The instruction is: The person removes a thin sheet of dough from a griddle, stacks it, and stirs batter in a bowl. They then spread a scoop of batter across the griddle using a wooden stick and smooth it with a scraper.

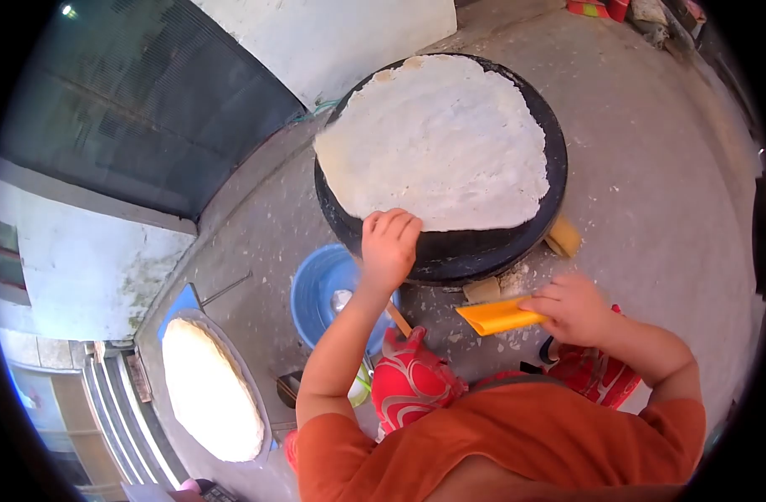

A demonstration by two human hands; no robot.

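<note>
A large, thin, pale flatbread (441, 142) covers most of a round black griddle (458, 255); its near edge lies short of the griddle's front rim. My left hand (390, 244) is at that near edge, fingers curled over it and seemingly pinching it, though the fingertips are partly hidden. In my right hand (573, 308) is a yellow plastic scraper (498, 316), gripped at one end and held in front of the griddle, apart from the bread.
A blue basin (307, 293) stands on the floor by my left forearm, with a wooden handle (397, 319) near it. Farther left, a stack of pale flatbreads (211, 389) rests on a low stand. A white wall (341, 42) rises behind the griddle.
</note>
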